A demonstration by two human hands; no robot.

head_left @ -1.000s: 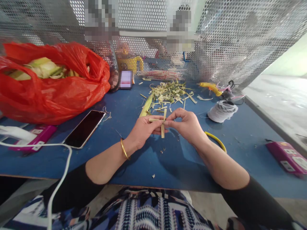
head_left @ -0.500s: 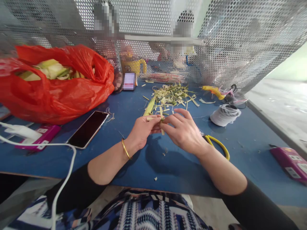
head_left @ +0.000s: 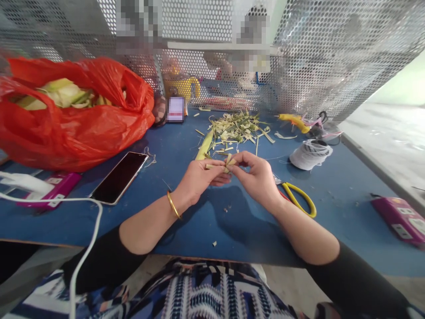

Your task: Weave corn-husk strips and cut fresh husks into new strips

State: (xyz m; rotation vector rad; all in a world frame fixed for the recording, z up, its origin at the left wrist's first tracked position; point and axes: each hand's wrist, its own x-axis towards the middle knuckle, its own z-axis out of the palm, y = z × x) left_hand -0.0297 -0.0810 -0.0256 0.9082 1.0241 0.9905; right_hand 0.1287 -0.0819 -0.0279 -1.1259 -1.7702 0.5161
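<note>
Both hands pinching one strip piece, near side of the scrap pile

Using the scrap pile (head_left: 236, 126) on the blue table (head_left: 186, 241) as reference. The strip piece (head_left: 229, 164) – pale, flat strips crossing at a middle – sits in front of the pile, on the wearer's side, between the two hands.

Left hand (head_left: 201, 176): in front of the pile and a bit left, thumb and fingers pinching the piece. Gold bracelet (head_left: 174, 205) on that wrist. Right hand (head_left: 254, 176): in front and slightly right, thumb and index finger pinching the strips near the crossing. Exact fold is too small to read.

Around the pile: husk length (head_left: 205, 146) lies at its left front edge. Red plastic bag (head_left: 96, 137) with pale husks inside is well left. Dark-screened phone (head_left: 120, 178) is left and nearer the wearer; lit phone (head_left: 175, 109) stands to the left, toward the back.

Thread spool (head_left: 308, 156) is right and a little nearer. Yellow-handled scissors (head_left: 310, 208) are front right – partly hidden by the right hand and forearm. Yellow tool (head_left: 295, 123) lies to the right. Perforated metal screen (head_left: 212, 31) rises behind.
</note>
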